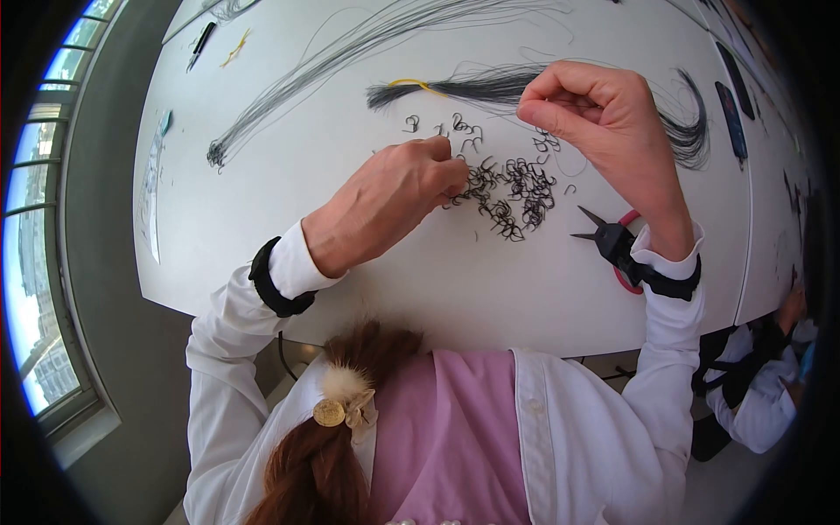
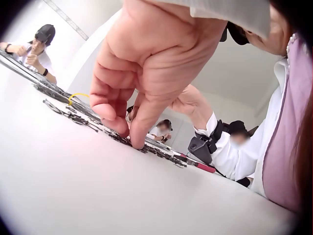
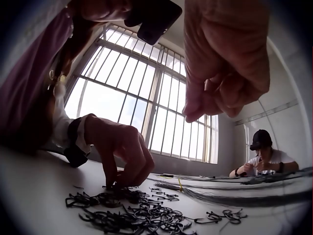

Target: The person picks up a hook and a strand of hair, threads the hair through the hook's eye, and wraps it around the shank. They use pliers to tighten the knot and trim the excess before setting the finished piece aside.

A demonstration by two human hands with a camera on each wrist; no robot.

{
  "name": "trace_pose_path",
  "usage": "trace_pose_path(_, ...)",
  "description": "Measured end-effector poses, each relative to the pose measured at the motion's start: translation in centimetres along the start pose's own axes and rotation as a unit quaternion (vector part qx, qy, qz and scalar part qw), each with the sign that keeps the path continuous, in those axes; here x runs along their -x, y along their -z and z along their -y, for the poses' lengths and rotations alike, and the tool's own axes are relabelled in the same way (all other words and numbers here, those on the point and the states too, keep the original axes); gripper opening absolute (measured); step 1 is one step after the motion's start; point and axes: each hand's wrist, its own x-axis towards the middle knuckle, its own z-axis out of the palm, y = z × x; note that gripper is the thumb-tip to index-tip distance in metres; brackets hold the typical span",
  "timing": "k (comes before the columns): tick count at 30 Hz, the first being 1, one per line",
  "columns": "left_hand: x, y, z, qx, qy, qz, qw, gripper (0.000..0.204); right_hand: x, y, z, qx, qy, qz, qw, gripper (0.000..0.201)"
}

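A pile of small black fish hooks lies on the white table. My left hand reaches down at the pile's left side, thumb and fingertips drawn together among the fish hooks. In the left wrist view, the fingertips of my left hand are right at the tabletop, pinching at a hook that the fingers mostly hide. Raised above the right of the pile, my right hand has thumb and forefinger pinched together. A thin fishing line curves below it. From beneath, my right hand shows its other fingers curled in.
Behind the pile lies a dark bundle of line with a yellow tie. A longer loose bundle stretches at the left. Red-handled pliers lie by my right wrist. A black pen is far left; another person sits opposite.
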Motion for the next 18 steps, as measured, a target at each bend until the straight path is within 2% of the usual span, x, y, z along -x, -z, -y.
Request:
trace_pose_path(6, 0.1, -0.4, 0.1, 0.006, 0.004, -0.002, 1.0, 0.013, 0.0, 0.1, -0.2, 0.013, 0.021, -0.006, 1.0, 0.008)
trace_pose_path(9, 0.2, -0.4, 0.2, -0.024, -0.022, -0.017, 0.999, 0.011, 0.0, 0.3, -0.1, 0.014, 0.009, -0.002, 1.0, 0.007)
trace_pose_path(15, 0.1, -0.2, 0.3, 0.015, -0.027, -0.043, 0.999, 0.012, -0.1, 0.0, -0.3, 0.005, 0.027, -0.025, 0.999, 0.01)
trace_pose_path(18, -0.2, 0.9, -0.5, 0.067, 0.005, -0.076, 0.995, 0.018, -0.1, 0.0, -0.4, -0.018, 0.025, -0.016, 0.999, 0.01)
